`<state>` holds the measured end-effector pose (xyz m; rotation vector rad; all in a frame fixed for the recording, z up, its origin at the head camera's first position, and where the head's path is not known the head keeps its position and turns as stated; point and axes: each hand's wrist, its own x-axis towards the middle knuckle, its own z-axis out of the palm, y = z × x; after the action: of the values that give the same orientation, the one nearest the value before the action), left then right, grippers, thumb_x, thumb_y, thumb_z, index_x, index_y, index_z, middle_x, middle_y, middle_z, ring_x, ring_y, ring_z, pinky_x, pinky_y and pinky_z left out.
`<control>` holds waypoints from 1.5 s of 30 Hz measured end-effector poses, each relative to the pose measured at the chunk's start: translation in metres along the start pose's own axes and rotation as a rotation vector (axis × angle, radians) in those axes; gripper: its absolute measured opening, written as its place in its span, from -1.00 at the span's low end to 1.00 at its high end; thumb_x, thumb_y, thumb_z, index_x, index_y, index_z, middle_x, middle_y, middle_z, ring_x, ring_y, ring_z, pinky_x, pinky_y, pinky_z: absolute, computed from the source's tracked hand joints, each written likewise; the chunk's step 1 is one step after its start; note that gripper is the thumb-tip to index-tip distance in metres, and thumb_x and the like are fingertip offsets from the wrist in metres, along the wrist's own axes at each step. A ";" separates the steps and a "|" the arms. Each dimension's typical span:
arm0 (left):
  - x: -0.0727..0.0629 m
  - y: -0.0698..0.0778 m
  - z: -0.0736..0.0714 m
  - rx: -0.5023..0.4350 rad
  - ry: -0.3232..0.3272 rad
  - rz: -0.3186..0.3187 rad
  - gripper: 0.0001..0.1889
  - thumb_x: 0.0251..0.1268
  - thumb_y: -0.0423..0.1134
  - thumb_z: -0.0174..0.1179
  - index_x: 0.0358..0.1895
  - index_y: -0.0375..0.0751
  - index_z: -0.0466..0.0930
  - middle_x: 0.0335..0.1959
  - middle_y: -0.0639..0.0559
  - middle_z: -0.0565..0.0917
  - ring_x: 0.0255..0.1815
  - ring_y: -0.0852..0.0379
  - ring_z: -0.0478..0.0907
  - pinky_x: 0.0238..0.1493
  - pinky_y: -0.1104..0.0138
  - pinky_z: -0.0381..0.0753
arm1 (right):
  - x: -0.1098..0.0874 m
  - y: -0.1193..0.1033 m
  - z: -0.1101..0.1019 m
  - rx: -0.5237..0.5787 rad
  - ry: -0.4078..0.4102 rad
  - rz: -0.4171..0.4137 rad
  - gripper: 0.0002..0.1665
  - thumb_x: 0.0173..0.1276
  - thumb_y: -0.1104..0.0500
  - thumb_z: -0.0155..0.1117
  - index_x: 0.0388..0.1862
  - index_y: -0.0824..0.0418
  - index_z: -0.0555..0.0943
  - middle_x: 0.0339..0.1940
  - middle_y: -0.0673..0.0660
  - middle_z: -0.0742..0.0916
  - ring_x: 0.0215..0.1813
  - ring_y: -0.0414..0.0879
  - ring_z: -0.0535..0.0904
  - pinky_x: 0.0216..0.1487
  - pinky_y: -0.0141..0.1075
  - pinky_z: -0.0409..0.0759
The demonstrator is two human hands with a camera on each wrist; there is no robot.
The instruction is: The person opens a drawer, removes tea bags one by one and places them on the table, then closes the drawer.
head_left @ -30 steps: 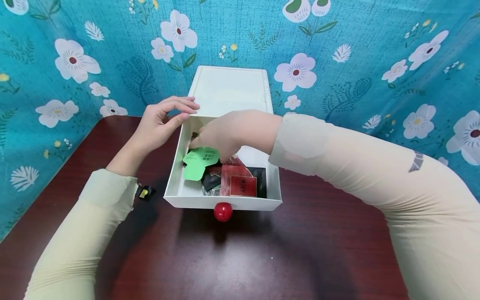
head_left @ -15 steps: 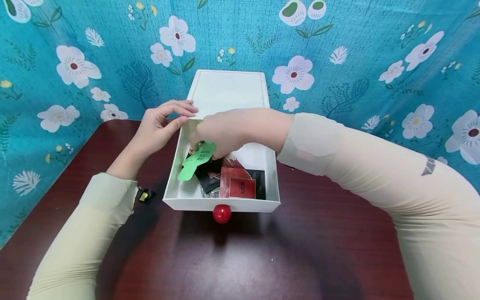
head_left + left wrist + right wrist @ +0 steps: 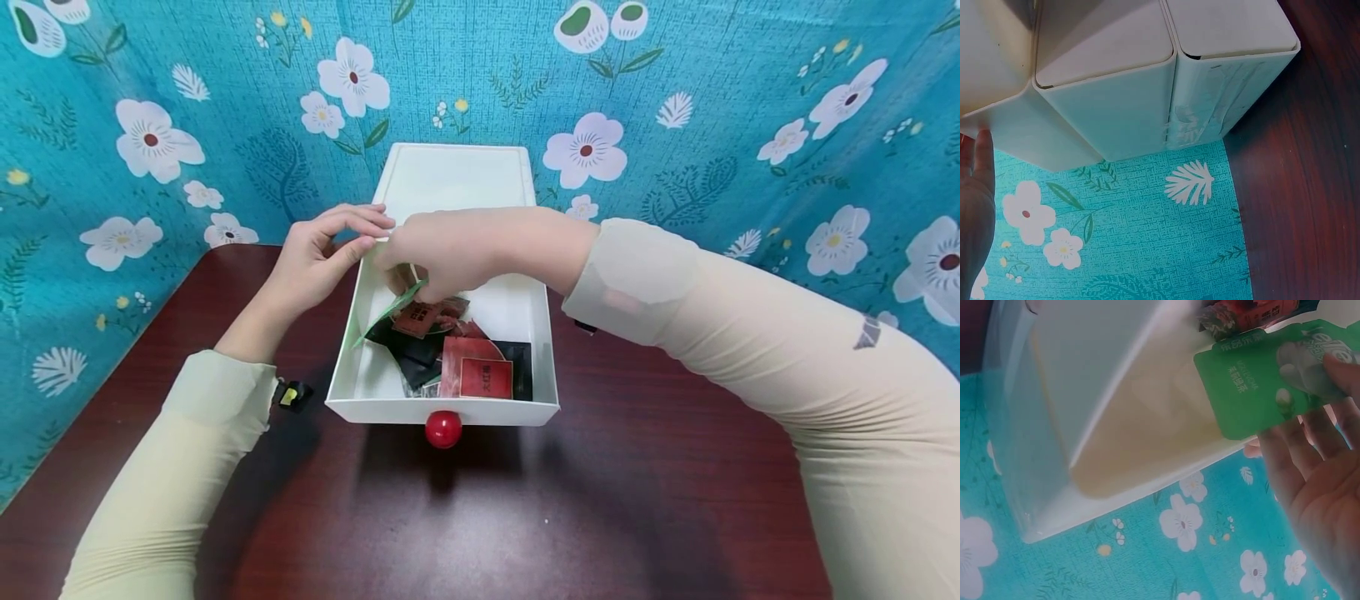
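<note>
My right hand (image 3: 457, 250) reaches into the pulled-out white drawer (image 3: 390, 408) and pinches a green packet (image 3: 1235, 394) between thumb and fingers. In the head view the packet is almost edge-on near the drawer's left wall; its printed face shows in the right wrist view. Dark and red packets (image 3: 486, 377) lie loosely below and in front of it. My left hand (image 3: 311, 258) rests with extended fingers on the left front corner of the white cabinet (image 3: 457, 179). Some of my right fingertips are hidden in the head view.
A red round knob (image 3: 443, 429) sits on the drawer's front. The cabinet stands on a dark red-brown table (image 3: 600, 500), against a blue flowered cloth (image 3: 465, 67). Stacked cabinet sections (image 3: 1104, 119) show in the left wrist view.
My right hand has lifted slightly and tilted the green packet from lying flat to nearly edge-on, uncovering red and dark packets beneath. My left hand stays at the cabinet's corner.
</note>
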<state>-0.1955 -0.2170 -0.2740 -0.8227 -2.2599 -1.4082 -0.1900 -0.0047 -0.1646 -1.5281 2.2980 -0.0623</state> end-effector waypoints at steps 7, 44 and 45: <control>-0.001 0.003 0.001 0.014 0.004 -0.041 -0.82 0.43 -0.34 0.16 -0.10 -0.38 0.69 0.06 0.23 0.70 0.36 0.20 0.48 0.15 0.50 0.60 | -0.002 0.003 0.002 -0.024 0.070 0.000 -0.78 0.40 0.25 0.27 0.00 0.23 0.59 -0.11 0.10 0.71 -0.09 -0.05 0.59 0.02 -0.27 0.59; -0.003 0.001 0.002 0.095 0.079 -0.071 -0.82 0.38 -0.46 0.18 -0.05 -0.42 0.70 -0.19 0.50 0.61 -0.42 0.38 0.44 -0.43 0.54 0.41 | -0.035 0.025 -0.018 0.209 0.471 -0.014 -0.93 0.37 0.31 0.31 -0.30 0.27 0.58 -0.34 0.13 0.71 -0.27 -0.11 0.60 0.01 -0.28 0.54; -0.003 0.001 0.002 0.097 0.084 -0.064 -0.85 0.36 -0.48 0.18 -0.10 -0.44 0.70 -0.20 0.51 0.60 -0.43 0.38 0.42 -0.49 0.52 0.35 | -0.036 0.028 -0.020 0.229 0.490 0.001 -0.94 0.37 0.31 0.31 -0.30 0.28 0.59 -0.32 0.13 0.73 -0.26 -0.12 0.63 0.05 -0.30 0.55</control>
<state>-0.1925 -0.2161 -0.2759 -0.6547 -2.2886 -1.3228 -0.2092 0.0359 -0.1429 -1.5162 2.5374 -0.7484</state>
